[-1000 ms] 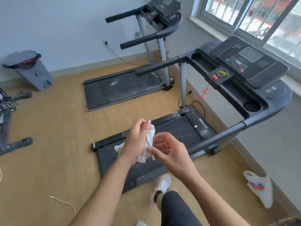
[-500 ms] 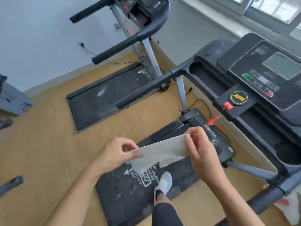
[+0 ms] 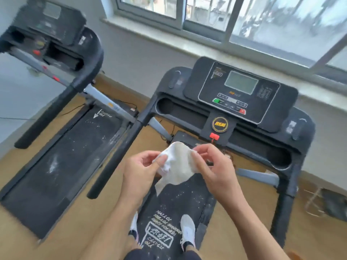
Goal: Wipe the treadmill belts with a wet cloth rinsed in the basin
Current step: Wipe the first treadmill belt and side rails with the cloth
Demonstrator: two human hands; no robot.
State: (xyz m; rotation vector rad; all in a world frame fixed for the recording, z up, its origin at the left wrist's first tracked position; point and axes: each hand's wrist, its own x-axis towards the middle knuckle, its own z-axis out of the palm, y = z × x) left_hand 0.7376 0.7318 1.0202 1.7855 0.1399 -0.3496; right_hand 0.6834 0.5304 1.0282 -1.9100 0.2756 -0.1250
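Observation:
A white cloth (image 3: 177,164) hangs bunched between both hands, above the near treadmill's black belt (image 3: 180,205), which is speckled with white dust. My left hand (image 3: 142,171) pinches the cloth's left edge with thumb and fingers. My right hand (image 3: 212,166) pinches its upper right edge. I stand at the belt's rear, one white shoe (image 3: 187,231) on it. A second treadmill's dusty belt (image 3: 62,160) lies to the left. No basin is in view.
The near treadmill's console (image 3: 238,92) and black handrails (image 3: 116,160) stand right in front of me. The second treadmill's console (image 3: 48,27) is at the upper left. A window runs along the far wall. A wire object (image 3: 315,203) lies on the wooden floor at right.
I have stepped round behind the near treadmill and now face its console. The cloth, stretched flat between both hands half a second ago, is now gathered and bunched closer together.

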